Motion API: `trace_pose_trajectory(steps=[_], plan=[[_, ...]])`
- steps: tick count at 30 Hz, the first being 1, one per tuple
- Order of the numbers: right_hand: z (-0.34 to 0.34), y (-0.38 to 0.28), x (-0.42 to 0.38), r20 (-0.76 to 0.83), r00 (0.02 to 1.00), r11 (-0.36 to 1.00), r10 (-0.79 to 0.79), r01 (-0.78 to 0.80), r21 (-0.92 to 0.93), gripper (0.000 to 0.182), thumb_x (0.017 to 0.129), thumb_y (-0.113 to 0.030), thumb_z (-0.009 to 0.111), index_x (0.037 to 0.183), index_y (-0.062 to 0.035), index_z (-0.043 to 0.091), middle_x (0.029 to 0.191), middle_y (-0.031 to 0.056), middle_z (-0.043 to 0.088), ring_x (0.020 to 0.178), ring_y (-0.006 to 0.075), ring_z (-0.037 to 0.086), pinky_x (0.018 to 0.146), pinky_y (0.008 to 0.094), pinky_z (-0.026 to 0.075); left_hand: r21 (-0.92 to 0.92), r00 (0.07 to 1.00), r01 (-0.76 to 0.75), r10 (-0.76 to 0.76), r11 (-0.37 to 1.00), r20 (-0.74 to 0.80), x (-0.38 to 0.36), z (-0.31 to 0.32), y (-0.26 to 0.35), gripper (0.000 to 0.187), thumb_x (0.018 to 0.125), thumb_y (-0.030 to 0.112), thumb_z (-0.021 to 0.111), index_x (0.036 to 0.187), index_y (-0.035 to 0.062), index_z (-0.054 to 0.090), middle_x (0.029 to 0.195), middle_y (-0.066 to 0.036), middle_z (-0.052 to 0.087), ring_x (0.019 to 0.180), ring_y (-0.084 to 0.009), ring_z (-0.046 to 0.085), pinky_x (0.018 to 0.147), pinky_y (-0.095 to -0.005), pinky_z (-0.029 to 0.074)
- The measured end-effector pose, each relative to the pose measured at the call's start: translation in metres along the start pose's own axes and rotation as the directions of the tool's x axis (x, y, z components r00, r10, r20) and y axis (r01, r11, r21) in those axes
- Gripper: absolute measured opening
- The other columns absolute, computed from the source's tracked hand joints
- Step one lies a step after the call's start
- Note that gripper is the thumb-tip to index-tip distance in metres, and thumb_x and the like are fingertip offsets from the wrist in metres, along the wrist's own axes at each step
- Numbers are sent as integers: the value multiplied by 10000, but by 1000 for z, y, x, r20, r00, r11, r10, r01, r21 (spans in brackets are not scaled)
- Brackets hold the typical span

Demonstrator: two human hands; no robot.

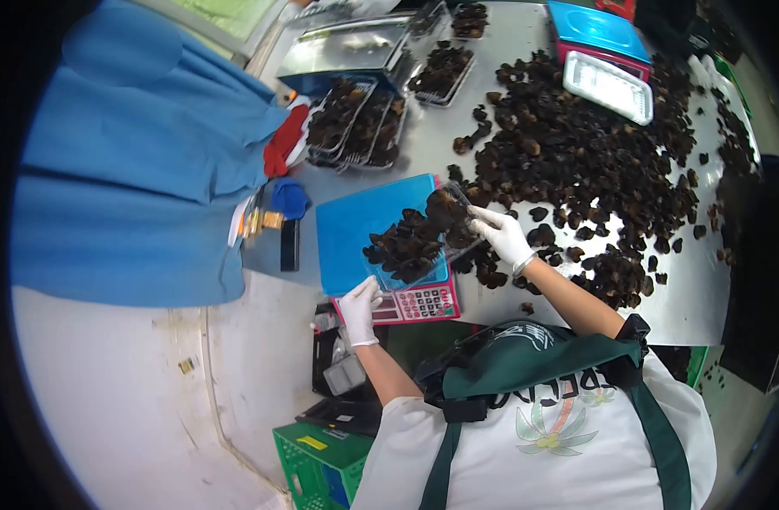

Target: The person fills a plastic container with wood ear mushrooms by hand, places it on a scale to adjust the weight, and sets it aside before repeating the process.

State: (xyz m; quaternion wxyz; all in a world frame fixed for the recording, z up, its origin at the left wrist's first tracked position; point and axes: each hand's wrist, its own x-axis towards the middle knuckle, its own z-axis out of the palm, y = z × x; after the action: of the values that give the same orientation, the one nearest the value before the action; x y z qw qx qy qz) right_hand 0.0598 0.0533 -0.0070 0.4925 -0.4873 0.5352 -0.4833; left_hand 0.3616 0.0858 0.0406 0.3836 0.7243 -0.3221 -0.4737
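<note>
A clear plastic tray (pixel 413 277) with dark, crinkled mushroom pieces (pixel 404 245) that look like wood ear lies on the blue top of a pink scale (pixel 343 223). My gloved left hand (pixel 361 311) has its fingers bent against the tray's near left corner, above the scale's keypad. At the scale's right side, my gloved right hand (pixel 500 237) pinches the edge of a second clear tray (pixel 469 246), tilted toward the first. A large dark mushroom clump (pixel 446 210) sits at that tray's mouth, just beyond my right fingertips, and partly hides it.
Loose mushrooms (pixel 568 144) cover much of the metal table's right side. Filled trays (pixel 355 123) stand at the back left beside a metal box (pixel 347 51). An upturned white tray (pixel 608 87) leans by another blue scale (pixel 599 30). Blue cloth (pixel 134 170) hangs at left.
</note>
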Motion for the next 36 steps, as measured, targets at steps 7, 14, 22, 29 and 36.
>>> trace_pose_trajectory(steps=[7, 14, 22, 29, 36], plan=[[-15, 11, -3, -19, 992, 920, -122, 106, -377, 317, 848, -164, 571, 1151, -72, 578, 922, 46, 635, 780, 176, 559, 745, 288, 447, -119, 956, -58, 21, 991, -292, 7, -61, -11, 193, 873, 173, 566, 954, 9, 631, 688, -44, 618, 469, -64, 505, 408, -192, 402], [-90, 49, -31, 63, 981, 504, -184, 150, -851, 210, 716, -108, 637, 925, -87, 644, 1010, 81, 577, 928, 280, 540, 814, 376, 431, -152, 793, -311, 168, 938, -586, -14, -84, 21, 235, 910, 191, 507, 1053, 53, 633, 757, -36, 628, 510, -36, 489, 405, -165, 345], [-98, 69, -44, 33, 975, 505, -221, 143, -851, 80, 747, -83, 603, 814, -73, 644, 794, 95, 575, 818, 285, 544, 727, 374, 439, -195, 804, -315, 152, 929, -574, -9, -72, 30, 220, 913, 170, 499, 1049, 65, 636, 788, -31, 630, 532, -41, 499, 423, -158, 358], [-78, 17, -44, 19, 997, 467, 74, -18, -884, 321, 700, -179, 659, 1009, -99, 626, 1026, 140, 558, 942, 323, 539, 840, 385, 436, -135, 839, -272, 166, 953, -519, -1, -69, 23, 262, 919, 219, 480, 1093, 80, 617, 876, -40, 622, 632, -66, 523, 518, -183, 401], [-87, 23, -47, 133, 991, 539, 24, 99, -837, 191, 663, -37, 667, 853, -53, 653, 901, 102, 584, 882, 267, 566, 798, 334, 451, -153, 854, -272, 166, 950, -493, 2, -56, 31, 261, 925, 200, 460, 1089, 68, 614, 866, -34, 612, 673, -68, 526, 560, -190, 405]])
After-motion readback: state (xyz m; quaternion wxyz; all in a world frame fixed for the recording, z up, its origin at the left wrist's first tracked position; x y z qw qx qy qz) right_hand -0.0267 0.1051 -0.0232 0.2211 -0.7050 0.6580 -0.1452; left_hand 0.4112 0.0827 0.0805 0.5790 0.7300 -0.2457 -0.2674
